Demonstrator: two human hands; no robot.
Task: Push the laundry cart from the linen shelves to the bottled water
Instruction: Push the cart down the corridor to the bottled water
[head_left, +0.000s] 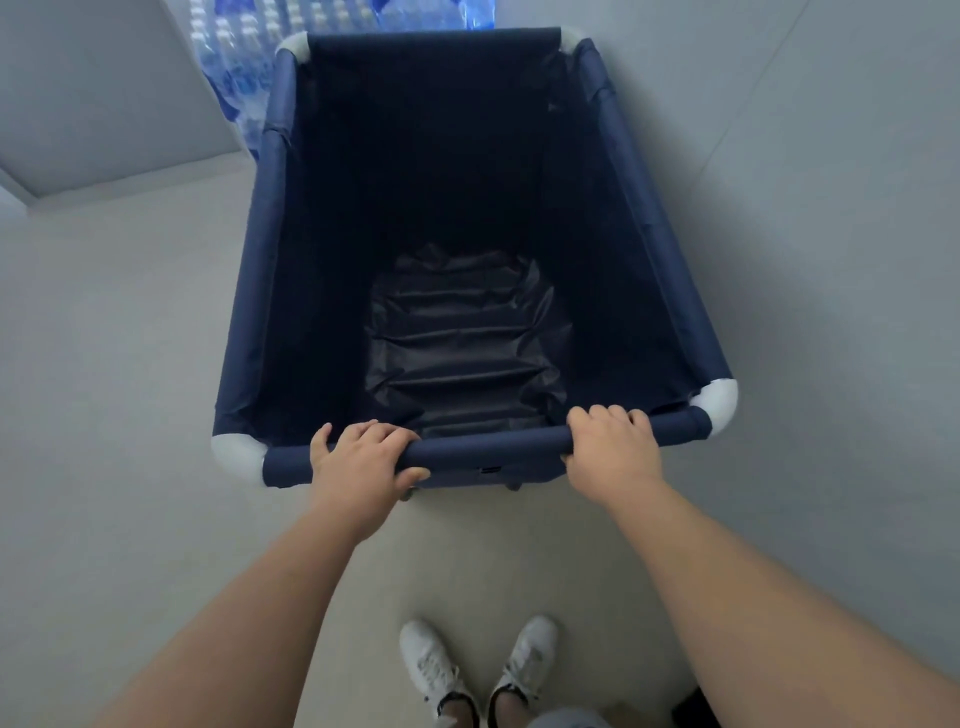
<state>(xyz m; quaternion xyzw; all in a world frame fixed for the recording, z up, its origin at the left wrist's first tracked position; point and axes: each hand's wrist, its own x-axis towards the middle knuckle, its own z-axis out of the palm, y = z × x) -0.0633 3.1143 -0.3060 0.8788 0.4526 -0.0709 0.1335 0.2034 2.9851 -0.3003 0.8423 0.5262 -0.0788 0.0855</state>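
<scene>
A person is standing behind a deep, navy-blue fabric laundry cart (457, 218) with white plastic corner joints, and both hands are gripping its near rail, a fabric-sleeved horizontal bar (488, 448). The left hand (358, 457) is curling its fingers over the top of the bar with the thumb tucked underneath, closed fully around it; the right hand (610, 447) is doing the same nearer the right corner joint, knuckles up, fingers wrapped tight. The bin is sitting empty, its dark lining (462, 353) wrinkling at the bottom. The cart's long axis is running straight away from the person, and its far rim is lying just beside, perhaps touching, the stacked packs of clear bottled water in blue-tinted shrink wrap (244, 73) at the far left; contact itself is hidden by the rim. So the bottles are lying dead ahead of the fingers and a little to the left, with the left hand on the nearer side. The pale grey floor (130, 415) is showing bare around the cart, and a pair of white sneakers (478, 670) is standing close behind it. I would judge the push nearly finished: any remaining move looks like a gentle nudge forward, easing off before the far rim presses into the packs.
</scene>
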